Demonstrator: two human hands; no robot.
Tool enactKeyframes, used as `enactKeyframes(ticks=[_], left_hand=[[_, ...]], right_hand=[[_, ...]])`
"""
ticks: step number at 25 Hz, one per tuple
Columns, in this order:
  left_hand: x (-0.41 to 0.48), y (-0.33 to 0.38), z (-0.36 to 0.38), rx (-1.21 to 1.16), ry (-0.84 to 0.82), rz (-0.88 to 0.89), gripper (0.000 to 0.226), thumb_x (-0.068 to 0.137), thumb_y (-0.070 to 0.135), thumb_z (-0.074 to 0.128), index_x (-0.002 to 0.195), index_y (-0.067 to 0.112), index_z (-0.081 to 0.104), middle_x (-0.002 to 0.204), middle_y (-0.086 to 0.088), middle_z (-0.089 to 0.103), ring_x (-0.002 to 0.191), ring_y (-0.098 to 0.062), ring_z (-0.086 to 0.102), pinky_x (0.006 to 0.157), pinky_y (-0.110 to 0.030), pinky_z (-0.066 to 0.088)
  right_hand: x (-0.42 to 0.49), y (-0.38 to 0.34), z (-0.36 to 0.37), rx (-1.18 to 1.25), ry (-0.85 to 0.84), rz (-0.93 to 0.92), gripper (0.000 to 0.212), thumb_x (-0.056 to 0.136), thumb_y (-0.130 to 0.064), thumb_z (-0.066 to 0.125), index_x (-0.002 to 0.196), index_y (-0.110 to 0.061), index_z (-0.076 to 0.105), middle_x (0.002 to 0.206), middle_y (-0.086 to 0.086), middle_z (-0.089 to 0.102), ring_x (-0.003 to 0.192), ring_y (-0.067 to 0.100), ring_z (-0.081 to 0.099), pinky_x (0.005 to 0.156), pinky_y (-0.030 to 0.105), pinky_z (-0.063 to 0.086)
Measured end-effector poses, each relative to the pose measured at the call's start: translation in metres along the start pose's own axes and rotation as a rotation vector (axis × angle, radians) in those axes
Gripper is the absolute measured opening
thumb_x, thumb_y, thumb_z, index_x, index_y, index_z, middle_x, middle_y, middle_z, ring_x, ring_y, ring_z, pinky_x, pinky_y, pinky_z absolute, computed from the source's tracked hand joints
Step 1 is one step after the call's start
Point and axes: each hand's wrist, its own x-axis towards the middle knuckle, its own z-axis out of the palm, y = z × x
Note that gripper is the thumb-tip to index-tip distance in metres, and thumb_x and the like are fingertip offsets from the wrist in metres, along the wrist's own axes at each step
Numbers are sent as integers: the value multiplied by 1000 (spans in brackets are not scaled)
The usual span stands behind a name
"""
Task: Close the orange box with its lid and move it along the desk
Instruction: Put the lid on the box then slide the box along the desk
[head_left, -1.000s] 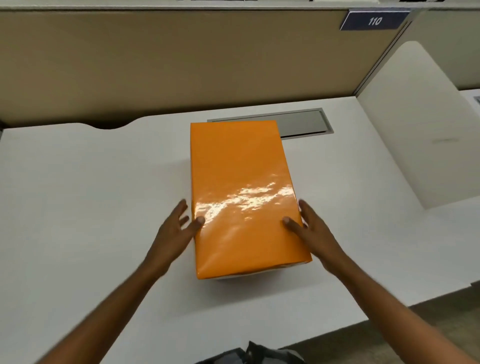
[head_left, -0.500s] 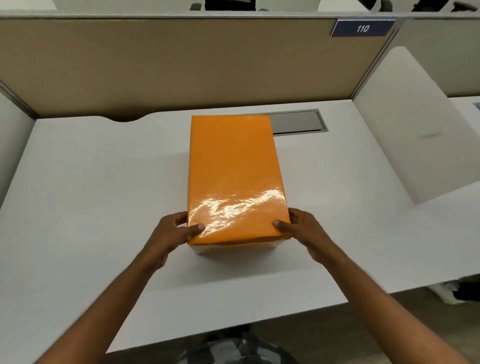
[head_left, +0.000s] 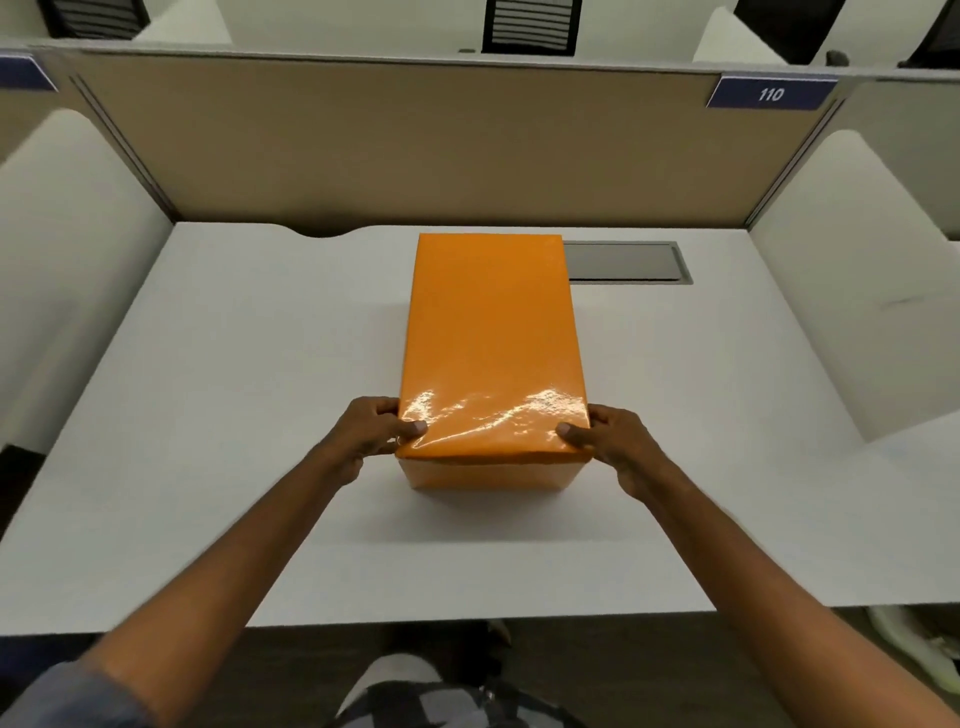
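A: Item: orange box (head_left: 492, 343), lid (head_left: 493, 332) seated. Location?

B: Clamped between left hand (head_left: 370, 431) and right hand (head_left: 615, 441) at its near corners, on the worktop (head_left: 234, 415); long axis directed away from both.

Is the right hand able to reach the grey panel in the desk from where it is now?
Probably yes. The right hand grips the box at its near corner, and the panel lies right of the box's far end. The desk between them is bare, though the hand must first let go.
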Motion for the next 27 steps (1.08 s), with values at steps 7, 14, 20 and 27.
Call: enactKeyframes(ticks=[7,14,20,27], left_hand=[[-13,-8,-69,-41,87,35,60,84,13,78,140,6,56,111,0,66,92,-11,63,68,-27,55],[13,10,-240,19,180,32,54,94,13,67,145,6,50,128,-9,60,112,-27,59,86,-37,54],[74,21,-402,62,303,-37,43,93,2,62,135,1,57,127,-17,61,108,-30,57,90,-44,52],[153,13,-482,67,557,-74,25,86,-6,41,66,10,41,72,-13,43,64,-27,42,57,-31,28]], right_hand=[[6,-29,63,-32,-72,-54,50,84,-16,79,131,-7,64,105,1,72,88,10,67,66,20,51],[41,-101,221,19,-177,-99,48,88,-12,75,134,-5,60,98,-4,69,86,8,65,66,19,52],[94,-162,381,68,-222,-89,42,88,-2,73,128,-4,64,104,2,72,88,11,67,73,22,55],[162,-200,485,42,-275,-90,47,88,-1,72,133,-3,60,120,9,69,113,29,65,90,33,55]])
